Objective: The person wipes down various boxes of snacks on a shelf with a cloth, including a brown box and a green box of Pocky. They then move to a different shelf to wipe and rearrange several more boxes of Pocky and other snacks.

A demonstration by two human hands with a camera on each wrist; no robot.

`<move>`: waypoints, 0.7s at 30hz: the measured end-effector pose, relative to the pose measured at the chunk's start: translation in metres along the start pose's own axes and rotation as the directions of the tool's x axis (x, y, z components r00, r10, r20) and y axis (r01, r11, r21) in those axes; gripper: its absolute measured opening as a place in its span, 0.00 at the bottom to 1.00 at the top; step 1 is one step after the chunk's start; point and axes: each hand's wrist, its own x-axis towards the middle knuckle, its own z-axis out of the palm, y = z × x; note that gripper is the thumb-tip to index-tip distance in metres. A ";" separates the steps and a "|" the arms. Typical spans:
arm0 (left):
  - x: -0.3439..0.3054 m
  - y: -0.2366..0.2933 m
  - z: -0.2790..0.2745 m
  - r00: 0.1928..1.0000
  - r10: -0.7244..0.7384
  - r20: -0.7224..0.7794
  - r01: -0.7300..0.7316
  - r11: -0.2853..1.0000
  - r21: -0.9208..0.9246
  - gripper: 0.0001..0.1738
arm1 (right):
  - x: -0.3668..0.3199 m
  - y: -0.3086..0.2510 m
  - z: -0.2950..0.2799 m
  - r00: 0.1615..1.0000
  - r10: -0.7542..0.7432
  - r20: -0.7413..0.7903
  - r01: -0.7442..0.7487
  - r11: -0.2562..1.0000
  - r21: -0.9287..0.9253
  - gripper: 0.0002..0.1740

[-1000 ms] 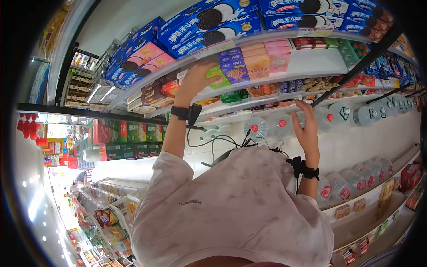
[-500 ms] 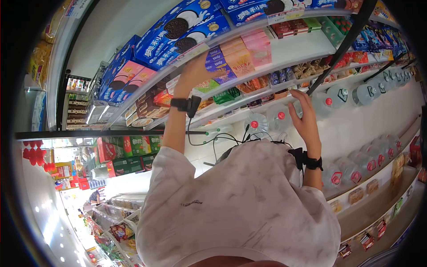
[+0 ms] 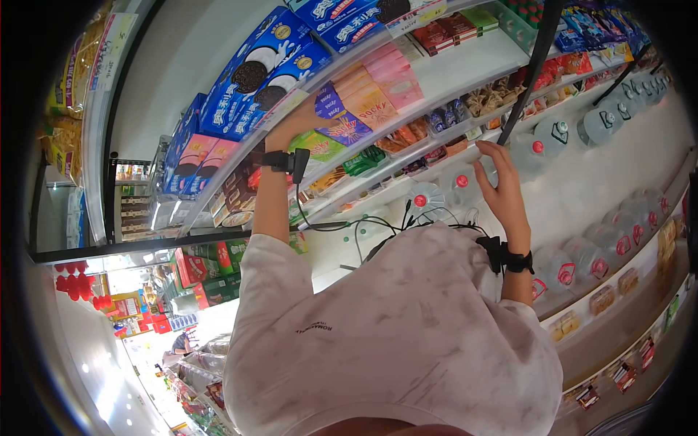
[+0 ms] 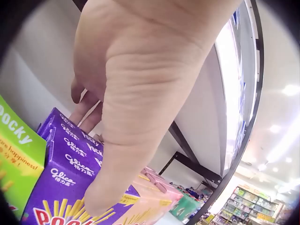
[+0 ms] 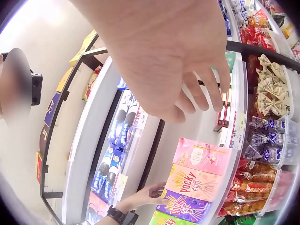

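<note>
Two hands are up at the snack shelves, and only one is doing any work. The person's left hand [image 4: 140,93] has its thumb pressed flat on the front of a purple cardboard Pocky box [image 4: 70,164]. Its fingers [image 4: 84,105] hook over the top edge behind, so I'd call that a grasp on the box. The box stands upright in its row on the white shelf board [image 3: 465,80].

A second ago that hand lay over the green cardboard Pocky box [image 4: 14,145] next door. Now the green face shows clear, and the grip has slid one place along to the purple. To my eye the purple one is being taken hold of but not lifted yet. It sits level with its neighbours, touching the peach cardboard Pocky box [image 3: 378,107] on its other side.

The right hand [image 3: 502,182] hangs loose, fingers spread, holding nothing. It is much where it was, just in front of the clear plastic water bottles with red caps [image 3: 425,200]. Blue Oreo biscuit cartons [image 3: 262,69] fill the next shelf up.
</note>
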 end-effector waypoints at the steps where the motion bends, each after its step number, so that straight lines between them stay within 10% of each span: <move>1: 0.001 -0.002 0.000 1.000 0.019 -0.011 -0.018 0.999 0.043 0.63 | 0.000 0.002 -0.001 1.000 -0.005 -0.001 0.005 1.000 -0.002 0.20; 21: -0.008 0.020 0.002 0.998 0.047 -0.051 -0.044 0.997 0.070 0.66 | 0.001 0.002 0.000 0.999 -0.006 0.047 0.007 1.000 -0.019 0.20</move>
